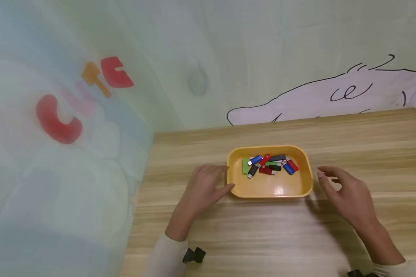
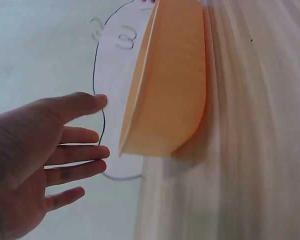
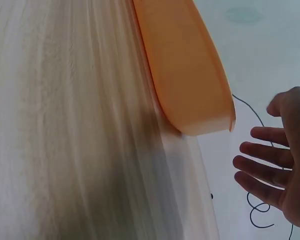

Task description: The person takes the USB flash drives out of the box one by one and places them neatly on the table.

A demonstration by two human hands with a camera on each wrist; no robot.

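A yellow plastic bin [image 1: 260, 190] stands on the wooden table, holding several USB flash drives. Among them are a green drive [image 1: 245, 166], a blue drive [image 1: 287, 167], a red drive [image 1: 266, 171] and a black drive [image 1: 252, 171], lying loosely toward the bin's far side. My left hand [image 1: 205, 186] is at the bin's left end, thumb and fingers spread, fingertips right at the rim in the head view. In the left wrist view its palm shows bare. Just off the bin's right end is my right hand [image 1: 353, 196], fingers extended and holding nothing.
The wooden table [image 1: 263, 234] runs up to a wall panel [image 1: 208, 57] at the back, with a line-drawn figure [image 1: 315, 96] on it. Another panel with coloured shapes borders the left side. Dark wrist devices [image 1: 194, 255] sit at the sleeves.
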